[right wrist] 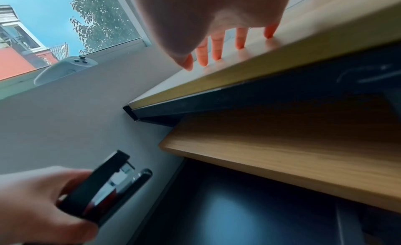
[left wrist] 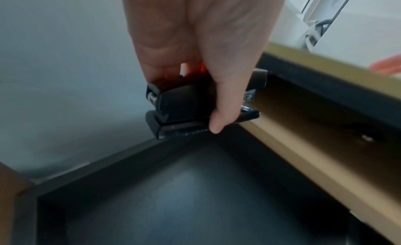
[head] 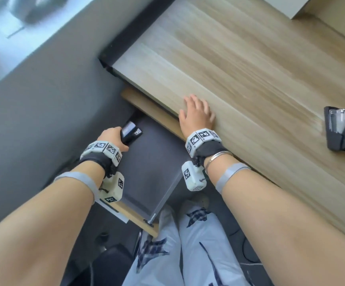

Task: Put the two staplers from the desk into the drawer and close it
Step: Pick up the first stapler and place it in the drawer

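One black stapler (head: 130, 133) gripped in left hand (head: 111, 137) over open drawer (head: 149, 162); right hand (head: 196, 114) flat on worktop (head: 250, 69). Next: lower, release, fetch second stapler (head: 343, 129).

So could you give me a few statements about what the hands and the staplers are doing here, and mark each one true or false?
1. The left hand grips a black stapler over the open drawer. True.
2. The right hand holds the second stapler. False: that stapler lies alone on the desk, and the right hand rests flat near the desk's edge with fingers spread.
3. The drawer is shut. False: it is pulled out, its dark floor showing.
4. Both staplers are already in the drawer. False: one is held above it, the other lies on the desk.
5. The right hand is on the desk, holding nothing. True.
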Demonstrator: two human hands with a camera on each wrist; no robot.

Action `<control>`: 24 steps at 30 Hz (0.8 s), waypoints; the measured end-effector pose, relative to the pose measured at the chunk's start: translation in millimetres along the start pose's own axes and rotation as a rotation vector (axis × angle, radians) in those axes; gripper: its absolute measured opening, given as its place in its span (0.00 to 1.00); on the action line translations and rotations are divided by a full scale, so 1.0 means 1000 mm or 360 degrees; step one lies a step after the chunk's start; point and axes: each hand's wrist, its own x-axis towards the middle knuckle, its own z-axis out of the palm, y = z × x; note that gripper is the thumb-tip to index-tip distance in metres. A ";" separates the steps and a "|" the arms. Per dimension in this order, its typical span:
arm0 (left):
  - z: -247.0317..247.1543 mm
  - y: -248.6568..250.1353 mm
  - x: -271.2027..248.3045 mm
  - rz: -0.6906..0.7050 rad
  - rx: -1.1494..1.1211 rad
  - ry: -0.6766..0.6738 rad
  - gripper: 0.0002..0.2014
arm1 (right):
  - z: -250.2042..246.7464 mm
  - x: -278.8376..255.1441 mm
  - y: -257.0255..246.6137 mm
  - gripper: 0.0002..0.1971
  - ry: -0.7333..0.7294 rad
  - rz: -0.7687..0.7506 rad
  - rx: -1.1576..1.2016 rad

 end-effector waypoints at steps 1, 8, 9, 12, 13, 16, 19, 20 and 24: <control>0.010 -0.003 0.008 -0.0013 0.0007 -0.0027 0.18 | 0.006 0.000 0.002 0.24 -0.0007 0.0001 -0.0015; 0.065 -0.014 0.064 -0.0068 -0.0032 -0.0102 0.20 | 0.026 0.001 0.006 0.26 0.0104 -0.0058 -0.0148; 0.070 -0.015 0.072 -0.0069 -0.0036 -0.0102 0.20 | 0.027 0.001 0.006 0.26 0.0117 -0.0059 -0.0160; 0.083 -0.016 0.094 -0.0065 -0.0032 -0.0125 0.20 | 0.029 0.001 0.007 0.27 0.0160 -0.0063 -0.0191; 0.087 -0.016 0.101 -0.0071 -0.0030 -0.0130 0.21 | 0.031 0.000 0.007 0.27 0.0176 -0.0071 -0.0192; 0.098 -0.016 0.120 -0.0096 -0.0034 -0.0145 0.22 | 0.032 0.003 0.008 0.27 0.0188 -0.0080 -0.0191; 0.111 -0.016 0.132 -0.0121 -0.0042 -0.0134 0.24 | 0.033 0.006 0.009 0.27 0.0213 -0.0088 -0.0192; 0.115 -0.016 0.135 -0.0136 -0.0049 -0.0128 0.24 | 0.034 0.008 0.009 0.27 0.0232 -0.0088 -0.0180; 0.131 -0.019 0.140 -0.0170 -0.0116 -0.0104 0.26 | 0.036 0.011 0.006 0.27 0.0301 -0.0081 -0.0136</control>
